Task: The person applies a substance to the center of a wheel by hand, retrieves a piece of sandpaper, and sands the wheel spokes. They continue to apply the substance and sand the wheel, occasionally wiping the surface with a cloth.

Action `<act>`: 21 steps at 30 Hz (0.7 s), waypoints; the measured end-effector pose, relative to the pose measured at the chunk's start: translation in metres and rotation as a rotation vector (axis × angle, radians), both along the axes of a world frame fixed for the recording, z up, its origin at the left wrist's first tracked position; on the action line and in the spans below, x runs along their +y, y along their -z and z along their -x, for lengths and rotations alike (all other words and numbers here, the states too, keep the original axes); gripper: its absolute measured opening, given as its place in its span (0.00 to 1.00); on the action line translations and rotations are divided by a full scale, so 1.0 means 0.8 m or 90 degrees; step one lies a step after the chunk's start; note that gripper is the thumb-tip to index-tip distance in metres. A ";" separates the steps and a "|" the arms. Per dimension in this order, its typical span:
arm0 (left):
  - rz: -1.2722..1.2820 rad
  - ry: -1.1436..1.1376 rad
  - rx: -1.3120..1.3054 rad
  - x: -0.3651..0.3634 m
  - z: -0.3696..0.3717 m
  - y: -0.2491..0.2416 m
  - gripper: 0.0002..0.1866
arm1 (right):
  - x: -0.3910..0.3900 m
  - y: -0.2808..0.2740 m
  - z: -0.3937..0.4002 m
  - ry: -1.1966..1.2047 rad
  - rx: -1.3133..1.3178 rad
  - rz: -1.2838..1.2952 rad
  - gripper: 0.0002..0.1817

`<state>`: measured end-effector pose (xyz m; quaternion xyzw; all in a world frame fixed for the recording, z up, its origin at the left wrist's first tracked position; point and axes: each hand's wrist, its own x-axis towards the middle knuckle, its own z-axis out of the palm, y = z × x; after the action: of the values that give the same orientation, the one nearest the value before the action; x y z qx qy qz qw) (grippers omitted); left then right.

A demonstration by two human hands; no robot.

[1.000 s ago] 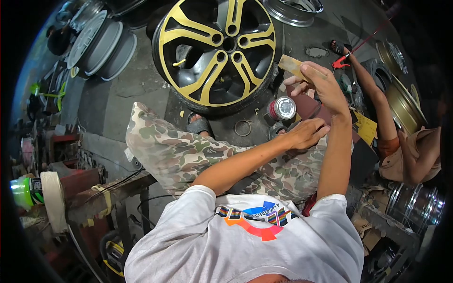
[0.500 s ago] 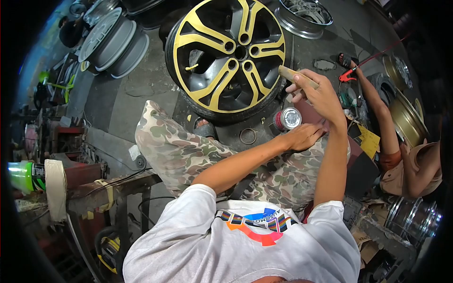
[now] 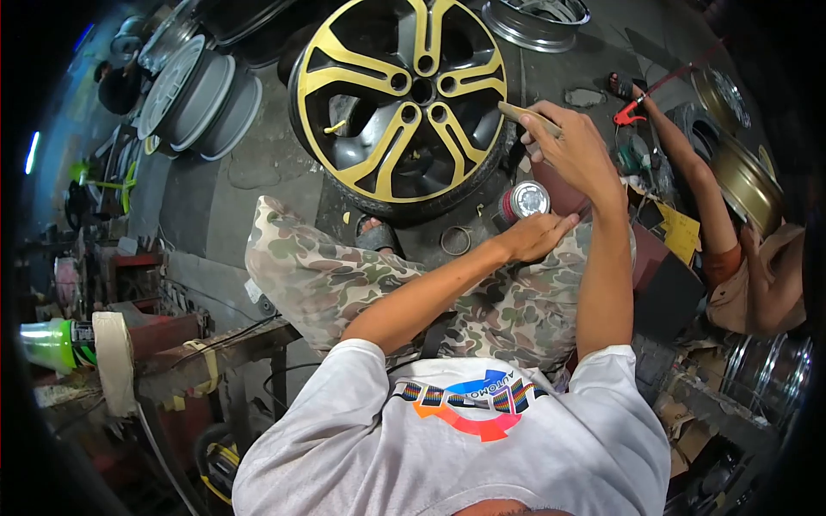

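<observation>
A flat tan strip (image 3: 532,119) is pinched in my right hand (image 3: 575,153), its tip overlapping the right edge of the wheel. That wheel (image 3: 426,89), black with yellow-gold faces on its spokes, leans in front of my knees. My left hand (image 3: 540,236) rests over my camouflage trousers (image 3: 344,271), fingers pressed together; I cannot tell what, if anything, is in them. Just beyond those fingers are a round tin (image 3: 529,199) with a silver top and a maroon surface (image 3: 570,196).
Silver rims (image 3: 185,99) are stacked at left, and a chrome rim (image 3: 538,21) lies beyond the wheel. To my right sits another person (image 3: 757,279) near a gold rim (image 3: 747,176) and a red air gun (image 3: 631,113). A tape-like ring (image 3: 455,241) lies on the floor.
My left hand has lifted slightly, its fingers now pointing up and right. The right hand has shifted a little left and up with the strip, and the whole view has shifted slightly.
</observation>
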<state>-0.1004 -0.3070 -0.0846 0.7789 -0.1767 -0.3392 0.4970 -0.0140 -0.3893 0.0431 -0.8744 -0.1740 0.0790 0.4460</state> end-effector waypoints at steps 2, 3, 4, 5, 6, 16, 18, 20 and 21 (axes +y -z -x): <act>0.206 -0.134 -0.170 -0.014 0.000 0.017 0.23 | -0.003 0.004 -0.001 -0.019 -0.027 0.029 0.18; 0.229 -0.122 -0.231 -0.015 -0.005 0.026 0.18 | -0.005 0.011 -0.006 -0.034 -0.056 0.039 0.18; 0.179 -0.031 -0.514 -0.018 -0.014 0.075 0.22 | -0.004 0.013 -0.007 -0.049 -0.072 0.015 0.18; 0.238 -0.058 -0.585 -0.012 -0.009 0.060 0.17 | -0.006 0.014 -0.005 -0.055 -0.086 -0.001 0.19; 0.209 -0.045 -0.441 -0.009 -0.008 0.052 0.19 | -0.009 0.022 -0.008 -0.051 -0.120 0.018 0.20; 0.132 -0.054 -0.073 0.040 -0.006 0.087 0.34 | 0.007 0.018 0.005 0.025 -0.188 0.018 0.21; 0.138 -0.081 -0.120 0.036 0.002 0.072 0.33 | 0.010 0.017 0.010 0.013 -0.188 0.019 0.21; 0.173 -0.168 -0.222 0.016 0.012 0.013 0.30 | 0.014 0.014 0.013 -0.009 -0.176 0.003 0.21; 0.172 -0.170 -0.223 0.017 0.010 0.006 0.30 | 0.016 0.015 0.013 -0.010 -0.177 0.002 0.21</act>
<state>-0.1081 -0.2931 -0.0897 0.7688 -0.1994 -0.1039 0.5986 -0.0246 -0.3764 0.0310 -0.8761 -0.2409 -0.0391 0.4158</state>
